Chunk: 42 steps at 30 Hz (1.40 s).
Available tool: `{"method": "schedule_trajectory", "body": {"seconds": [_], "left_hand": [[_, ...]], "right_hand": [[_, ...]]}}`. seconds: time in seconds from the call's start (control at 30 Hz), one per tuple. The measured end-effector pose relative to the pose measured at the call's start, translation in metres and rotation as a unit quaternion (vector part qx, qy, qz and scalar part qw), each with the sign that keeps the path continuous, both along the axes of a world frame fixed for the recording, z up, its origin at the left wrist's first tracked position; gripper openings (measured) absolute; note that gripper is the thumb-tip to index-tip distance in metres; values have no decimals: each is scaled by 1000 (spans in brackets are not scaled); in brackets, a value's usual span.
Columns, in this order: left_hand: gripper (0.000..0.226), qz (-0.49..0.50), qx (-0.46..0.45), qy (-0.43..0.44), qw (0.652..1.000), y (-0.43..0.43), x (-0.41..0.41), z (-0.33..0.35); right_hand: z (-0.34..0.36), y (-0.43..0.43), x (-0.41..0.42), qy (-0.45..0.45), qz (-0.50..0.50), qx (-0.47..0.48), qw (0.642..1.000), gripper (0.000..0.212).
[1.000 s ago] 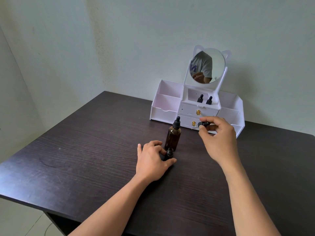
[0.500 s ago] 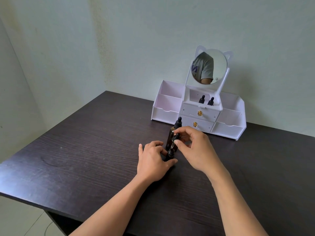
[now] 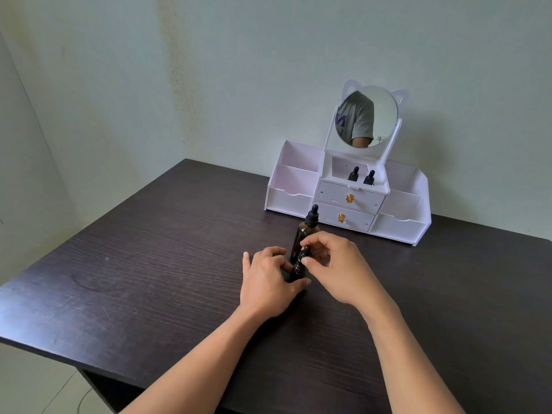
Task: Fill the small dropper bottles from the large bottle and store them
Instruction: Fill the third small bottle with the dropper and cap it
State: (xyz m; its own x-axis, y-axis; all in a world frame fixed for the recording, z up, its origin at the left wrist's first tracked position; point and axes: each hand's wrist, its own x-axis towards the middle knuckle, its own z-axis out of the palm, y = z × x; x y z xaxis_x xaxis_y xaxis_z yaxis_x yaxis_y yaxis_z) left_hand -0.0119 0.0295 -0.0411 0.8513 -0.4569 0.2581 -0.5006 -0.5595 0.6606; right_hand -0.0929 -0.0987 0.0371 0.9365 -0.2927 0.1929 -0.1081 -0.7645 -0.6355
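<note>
Small bottle (image 3: pixel 298 269): upright on tabletop (image 3: pixel 149 279), just in front of large bottle (image 3: pixel 304 230).
Left hand (image 3: pixel 265 283): grip curled round its base.
Right hand (image 3: pixel 337 264): grip pinching its dropper cap (image 3: pixel 305 253).
Organizer (image 3: pixel 349 201): two capped bottles (image 3: pixel 353 174) in centre compartment.

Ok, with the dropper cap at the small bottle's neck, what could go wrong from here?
1. The large bottle stands just behind the right hand; twisting or lifting away could knock it over.
2. The right hand pinches the dropper cap, which looks slightly tilted over the small bottle that the left hand grips low down; a crooked seat might leak once the bottle is stored.
</note>
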Motion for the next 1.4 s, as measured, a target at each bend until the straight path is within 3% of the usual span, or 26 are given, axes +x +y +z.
{"method": "schedule_trajectory", "body": {"seconds": [0.4, 0.63, 0.8, 0.9, 1.13, 1.23, 1.4], "left_hand": [[34, 3, 11, -1, 1000, 1, 1, 1], [34, -4, 17, -5, 1000, -2, 0, 4], [33, 7, 13, -5, 1000, 1, 2, 0], [33, -2, 15, -6, 1000, -3, -2, 0], [45, 6, 29, -20, 999, -1, 1, -3], [41, 2, 13, -16, 1000, -3, 1, -1], [34, 6, 9, -6, 1000, 0, 2, -2]], "right_hand": [[-13, 4, 5, 21, -17, -25, 999, 25], [-17, 3, -2, -8, -61, -2, 998, 51], [-12, 7, 5, -1, 2, -5, 1000, 37], [-16, 5, 4, -1, -19, -16, 1000, 32], [-12, 8, 5, 7, -61, -61, 996, 49], [0, 2, 4, -11, -35, -15, 999, 42], [2, 2, 10, 27, 23, -29, 999, 31]]}}
